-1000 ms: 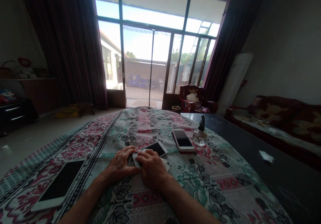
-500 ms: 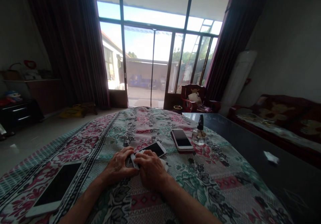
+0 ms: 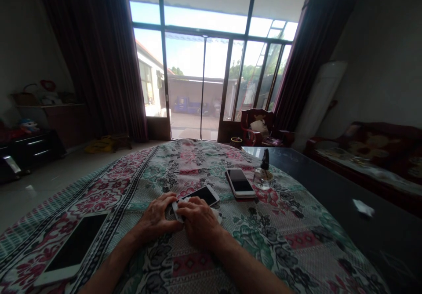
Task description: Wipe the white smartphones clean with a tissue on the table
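A white flat piece [image 3: 178, 210] sits mid-way on the floral quilt [image 3: 280, 245], left hand [image 3: 154, 219] and right hand [image 3: 199, 223] curled closed over it — a white smartphone [image 3: 205, 195] touching it just beyond. A second phone [image 3: 74, 248] lies near the quilt's left edge, a third phone [image 3: 240, 183] beside a glass bottle [image 3: 263, 179].

A floral bedcover [image 3: 280, 237] carries three white-framed smartphones lying flat: a left phone [image 3: 74, 248], a middle phone [image 3: 205, 194], and a right phone [image 3: 239, 183] just beside a dark-capped glass bottle [image 3: 263, 176]; alongside, a dark glass-topped bench [image 3: 332, 206] holds a white scrap [image 3: 363, 207]
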A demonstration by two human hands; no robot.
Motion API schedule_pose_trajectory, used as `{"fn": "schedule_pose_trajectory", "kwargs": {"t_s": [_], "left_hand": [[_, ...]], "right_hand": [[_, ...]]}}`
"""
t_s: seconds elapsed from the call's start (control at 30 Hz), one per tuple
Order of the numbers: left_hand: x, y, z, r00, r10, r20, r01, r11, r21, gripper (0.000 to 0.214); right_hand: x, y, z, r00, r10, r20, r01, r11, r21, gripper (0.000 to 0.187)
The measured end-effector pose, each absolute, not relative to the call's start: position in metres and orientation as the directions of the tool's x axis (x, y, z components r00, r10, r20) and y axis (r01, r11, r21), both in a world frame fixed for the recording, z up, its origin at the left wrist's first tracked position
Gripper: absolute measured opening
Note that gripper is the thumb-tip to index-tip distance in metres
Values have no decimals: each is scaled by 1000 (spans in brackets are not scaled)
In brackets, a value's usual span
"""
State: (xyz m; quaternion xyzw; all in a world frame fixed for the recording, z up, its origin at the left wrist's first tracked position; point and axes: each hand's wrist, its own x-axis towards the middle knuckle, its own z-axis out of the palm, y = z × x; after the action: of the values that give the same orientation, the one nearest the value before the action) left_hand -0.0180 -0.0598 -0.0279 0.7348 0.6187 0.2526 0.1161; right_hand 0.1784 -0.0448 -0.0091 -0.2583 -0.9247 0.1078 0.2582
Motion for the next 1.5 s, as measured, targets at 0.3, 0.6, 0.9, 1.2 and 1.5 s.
{"fn": "schedule_pose_trajectory", "kwargs": {"t_s": [0.3, 0.6, 0.9, 1.2, 1.5], "left_hand": [[-19, -62, -24, 111, 969, 221, 854, -207, 478, 68], [-21, -58, -25, 119, 966, 229, 859, -216, 465, 68], [-22, -53, -33, 120, 954, 275, 844, -244, 478, 65], [-16, -62, -12, 119, 977, 175, 865, -189, 465, 68], [-20, -54, -24, 124, 972, 201, 850, -209, 483, 68]], "right_hand": [[200, -19, -8, -498, 750, 435, 645, 656, -393, 36], [201, -26, -10, -579, 680, 450, 578, 732, -362, 36], [173, -51, -6, -723, 577, 380, 505, 816, -281, 23], [204, -16, -10, -380, 842, 383, 796, 508, -329, 43], [185, -38, -11, -609, 688, 395, 623, 723, -299, 36]]}}
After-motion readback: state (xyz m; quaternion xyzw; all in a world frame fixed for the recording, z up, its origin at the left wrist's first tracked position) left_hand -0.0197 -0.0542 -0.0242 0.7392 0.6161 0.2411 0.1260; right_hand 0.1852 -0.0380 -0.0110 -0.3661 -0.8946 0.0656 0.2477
